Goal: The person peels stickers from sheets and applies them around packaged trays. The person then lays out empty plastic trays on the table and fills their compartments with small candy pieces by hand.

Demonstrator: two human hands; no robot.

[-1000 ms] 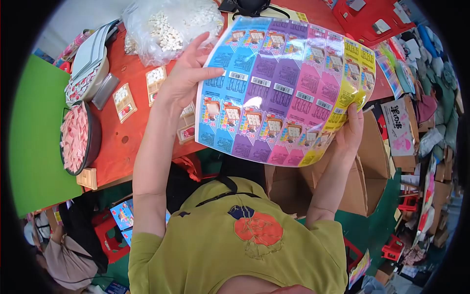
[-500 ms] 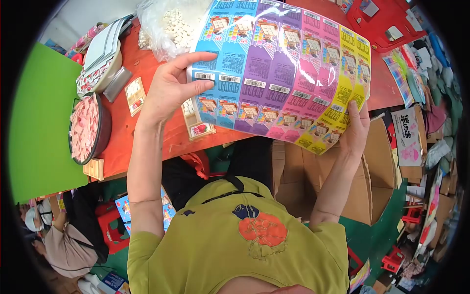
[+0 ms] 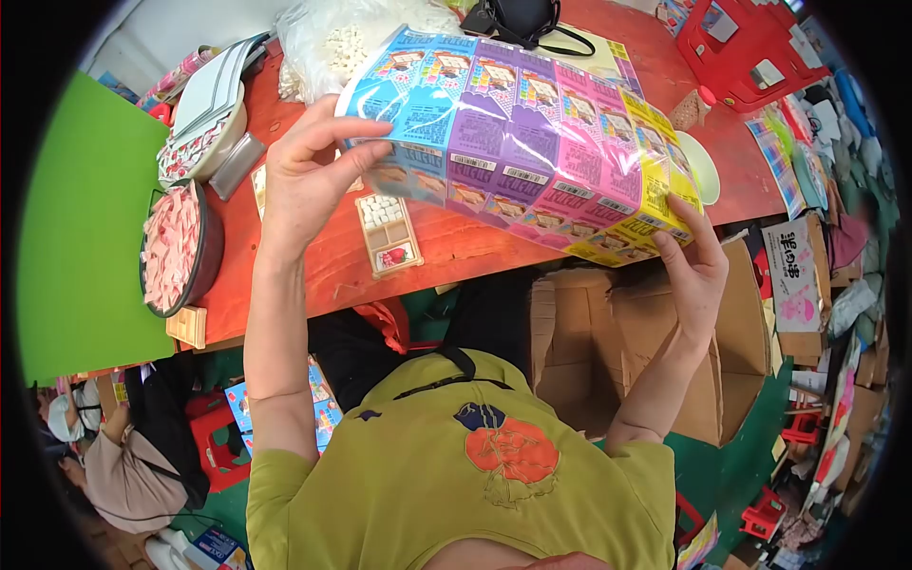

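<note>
A large glossy sheet of printed labels [image 3: 532,142], banded blue, purple, pink and yellow, bends between my two hands above the red table. My left hand [image 3: 318,171] pinches its blue left edge between thumb and fingers. At the yellow lower right corner, my right hand [image 3: 692,271] grips the edge with thumb and fingertips. Below the sheet lies a small wooden tray [image 3: 388,236] with white pieces and a red strawberry picture in its sections. Another such tray is mostly hidden behind my left hand.
A dark basin of pink wrapped pieces [image 3: 171,247] and a bowl [image 3: 228,142] stand at left on the red table [image 3: 456,242]. A plastic bag [image 3: 323,28] of white pieces and a black bag [image 3: 518,19] lie behind. An open cardboard box [image 3: 655,332] sits below right.
The sheet has tilted and its far edge has come down and toward me, uncovering the black bag and more of the wooden tray. Both hands still hold it.
</note>
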